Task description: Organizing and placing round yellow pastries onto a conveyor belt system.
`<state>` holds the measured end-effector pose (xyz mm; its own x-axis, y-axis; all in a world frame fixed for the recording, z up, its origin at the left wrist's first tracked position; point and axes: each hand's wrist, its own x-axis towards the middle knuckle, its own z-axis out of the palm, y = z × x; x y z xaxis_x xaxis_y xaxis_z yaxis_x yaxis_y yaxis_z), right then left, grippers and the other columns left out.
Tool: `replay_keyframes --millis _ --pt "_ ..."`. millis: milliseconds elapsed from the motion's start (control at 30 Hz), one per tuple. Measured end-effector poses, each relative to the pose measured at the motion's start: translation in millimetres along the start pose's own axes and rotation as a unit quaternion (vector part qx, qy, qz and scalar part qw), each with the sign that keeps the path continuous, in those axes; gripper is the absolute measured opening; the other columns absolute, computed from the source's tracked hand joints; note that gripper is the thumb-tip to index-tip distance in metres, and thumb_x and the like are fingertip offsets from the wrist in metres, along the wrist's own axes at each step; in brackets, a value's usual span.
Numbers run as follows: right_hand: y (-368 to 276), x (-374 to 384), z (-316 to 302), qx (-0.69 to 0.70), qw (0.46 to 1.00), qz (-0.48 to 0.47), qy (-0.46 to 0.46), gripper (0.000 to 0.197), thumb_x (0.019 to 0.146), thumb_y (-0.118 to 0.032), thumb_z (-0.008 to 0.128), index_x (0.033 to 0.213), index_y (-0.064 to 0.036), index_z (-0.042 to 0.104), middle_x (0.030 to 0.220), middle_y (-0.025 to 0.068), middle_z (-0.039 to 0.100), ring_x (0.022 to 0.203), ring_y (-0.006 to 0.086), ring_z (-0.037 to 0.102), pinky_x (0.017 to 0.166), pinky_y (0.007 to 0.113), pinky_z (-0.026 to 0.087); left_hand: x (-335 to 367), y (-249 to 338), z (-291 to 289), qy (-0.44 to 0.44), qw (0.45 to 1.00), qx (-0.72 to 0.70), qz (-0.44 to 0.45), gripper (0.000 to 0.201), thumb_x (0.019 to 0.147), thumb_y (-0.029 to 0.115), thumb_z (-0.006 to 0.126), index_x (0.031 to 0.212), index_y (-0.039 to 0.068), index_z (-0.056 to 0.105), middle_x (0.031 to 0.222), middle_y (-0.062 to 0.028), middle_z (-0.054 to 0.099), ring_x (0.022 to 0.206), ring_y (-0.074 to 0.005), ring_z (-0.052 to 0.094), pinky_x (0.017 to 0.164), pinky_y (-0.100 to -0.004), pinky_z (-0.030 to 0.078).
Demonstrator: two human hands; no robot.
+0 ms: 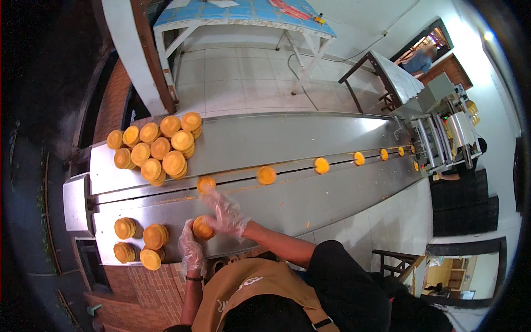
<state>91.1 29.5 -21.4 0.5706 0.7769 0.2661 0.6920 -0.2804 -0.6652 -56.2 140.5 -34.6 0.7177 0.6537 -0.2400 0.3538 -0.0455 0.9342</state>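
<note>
steel tabletop (298, 133) crosses mid-frame; lower left of centre, the left hand (191, 248) curls round a golden disc (204, 228), circular face upward; the right hand (225, 214) blurs by a second disc (206, 182), grip i can't tell.

Tan apron (279, 271) w/ wht print (251, 283), blk slv (343, 271), clr gloves (228, 216), dk L-wrist band (194, 279).

White walls (359, 17), pale tiled floor (238, 83), blue-topped table (249, 12), bright light (488, 36)

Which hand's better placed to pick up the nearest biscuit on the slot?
Probably the right hand: it reaches up the table, fingers spread, right by that biscuit. The left hand sits lower, beside another biscuit.
</note>
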Motion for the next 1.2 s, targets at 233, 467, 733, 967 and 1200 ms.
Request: replay_keyframes --millis 233,467,733,967,1200 --pt "-9 -23 52 0.073 0.994 -0.054 -0.065 0.03 0.082 -0.018 0.062 0.109 -0.0072 0.06 0.111 0.0216 0.058 0.101 0.0412 0.055 0.088 0.045 0.046 -2 -18 12 0.055 0.944 -0.286 -0.158 0.042 0.097 0.033 0.042 0.114 -0.001 0.06 0.108 -0.0051 0.061 0.101 -0.017 0.056 0.092 -0.031 0.043" --pt "41 3 9 0.102 0.991 0.07 0.057 0.049 0.077 -0.023 0.071 0.116 -0.0034 0.048 0.116 0.0182 0.048 0.103 0.0358 0.052 0.092 0.043 0.043 -22 -1 -12 0.102 0.995 0.011 0.016 0.042 0.097 0.033 0.044 0.115 -0.002 0.059 0.111 -0.0146 0.063 0.105 -0.0252 0.058 0.094 -0.0358 0.043" --pt "97 8 -13 0.059 0.937 0.315 0.141 0.041 0.095 -0.03 0.05 0.123 -0.0011 0.048 0.121 0.0186 0.051 0.109 0.0343 0.051 0.094 0.046 0.04 -8 56 -113 0.238 0.913 0.284 0.172 0.04 0.089 0.028 0.058 0.116 -0.002 0.056 0.109 -0.0221 0.062 0.101 -0.0374 0.059 0.091 -0.0434 0.045" --pt "24 -9 20 -0.094 0.98 0.175 -0.018 0.03 0.084 -0.039 0.061 0.091 -0.0098 0.067 0.116 0.0171 0.053 0.108 0.0356 0.049 0.095 0.048 0.035 6 63 -118 0.094 0.891 0.444 0.003 0.068 0.076 0.04 0.071 0.127 0.001 0.047 0.108 -0.0242 0.061 0.098 -0.0396 0.06 0.086 -0.0458 0.047" --pt "43 -6 6 -0.048 0.978 0.198 -0.05 0.03 0.078 -0.042 0.066 0.085 -0.0125 0.068 0.133 0.0204 0.045 0.125 0.0402 0.037 0.104 0.055 0.021 6 58 -115 0.101 0.886 0.451 0.029 0.071 0.075 0.039 0.073 0.128 -0.001 0.047 0.108 -0.0245 0.062 0.098 -0.0393 0.061 0.084 -0.0452 0.048"
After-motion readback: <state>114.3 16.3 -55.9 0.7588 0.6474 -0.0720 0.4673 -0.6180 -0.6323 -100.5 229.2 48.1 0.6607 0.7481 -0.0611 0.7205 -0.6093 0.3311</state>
